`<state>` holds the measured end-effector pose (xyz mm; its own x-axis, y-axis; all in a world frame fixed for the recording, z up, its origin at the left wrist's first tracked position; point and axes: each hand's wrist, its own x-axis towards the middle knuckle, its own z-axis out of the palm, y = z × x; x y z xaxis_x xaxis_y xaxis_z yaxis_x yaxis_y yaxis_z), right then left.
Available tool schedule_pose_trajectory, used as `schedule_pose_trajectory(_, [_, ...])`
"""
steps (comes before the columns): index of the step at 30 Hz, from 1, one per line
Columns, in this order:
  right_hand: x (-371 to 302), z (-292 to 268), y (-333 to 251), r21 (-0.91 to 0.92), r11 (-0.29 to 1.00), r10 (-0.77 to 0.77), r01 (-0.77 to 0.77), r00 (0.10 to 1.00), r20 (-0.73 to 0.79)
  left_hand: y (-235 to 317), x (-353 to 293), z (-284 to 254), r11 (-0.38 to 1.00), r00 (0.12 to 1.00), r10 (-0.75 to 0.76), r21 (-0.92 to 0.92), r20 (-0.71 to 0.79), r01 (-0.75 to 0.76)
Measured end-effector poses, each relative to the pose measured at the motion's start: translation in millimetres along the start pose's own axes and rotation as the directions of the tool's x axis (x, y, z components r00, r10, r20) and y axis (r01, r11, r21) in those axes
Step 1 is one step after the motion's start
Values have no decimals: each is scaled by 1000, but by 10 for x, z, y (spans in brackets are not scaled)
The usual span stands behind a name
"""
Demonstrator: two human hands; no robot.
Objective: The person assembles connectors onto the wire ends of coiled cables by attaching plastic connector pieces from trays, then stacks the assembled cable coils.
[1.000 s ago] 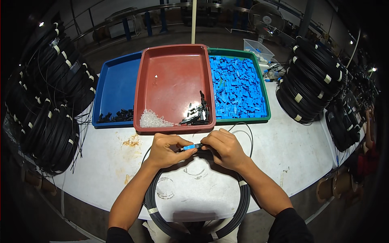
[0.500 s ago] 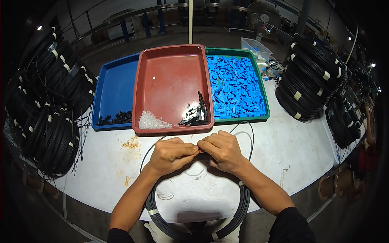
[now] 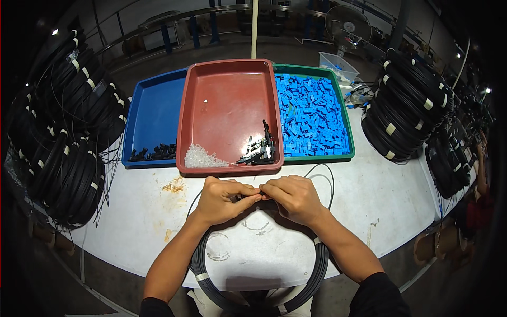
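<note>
1. Cable coil [image 3: 259,274] lies at the table's near edge, under the forearms.
2. Left hand [image 3: 222,199] and right hand [image 3: 293,196] now pinched fingertip to fingertip; the blue piece seen a second ago is hidden, likely pushed on.
3. Red tray [image 3: 222,74] beyond, untouched.

Your white counter [image 3: 391,195] is round-edged and scuffed, with a rusty stain [image 3: 174,185] near its left middle. Three trays sit side by side at its far edge, touching: a blue tray [image 3: 153,113], a red tray [image 3: 227,100] and a green tray [image 3: 346,153]. A coil of black cable [image 3: 311,269] lies on the near edge in front of you. Stacks of black cable coils [image 3: 63,137] crowd the left end, and more stacked coils [image 3: 406,111] stand on the right end.
</note>
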<state>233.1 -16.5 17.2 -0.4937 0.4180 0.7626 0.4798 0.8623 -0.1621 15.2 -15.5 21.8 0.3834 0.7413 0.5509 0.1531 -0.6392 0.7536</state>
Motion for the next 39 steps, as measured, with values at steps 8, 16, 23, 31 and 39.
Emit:
schedule_pose_trajectory(8, [-5,-11,15,67,986,152,-155,987,41,47,56,-5,828,929,359,428,93,-362])
schedule_pose_trajectory(16, [10,-20,43,108,982,157,-155,987,-17,18,8,-27,992,993,63,117,-95,-52])
schedule_pose_trajectory(23, [18,-25,59,157,972,184,-177,982,-36,42,30,-82,993,997,-8,116,-71,17])
schedule_pose_trajectory(31, [-4,-19,83,156,973,173,-169,985,-14,27,31,-80,990,998,19,139,-55,-11])
schedule_pose_trajectory(39, [-5,-14,83,153,972,182,-179,983,-9,-5,15,-68,991,999,11,130,-52,-4])
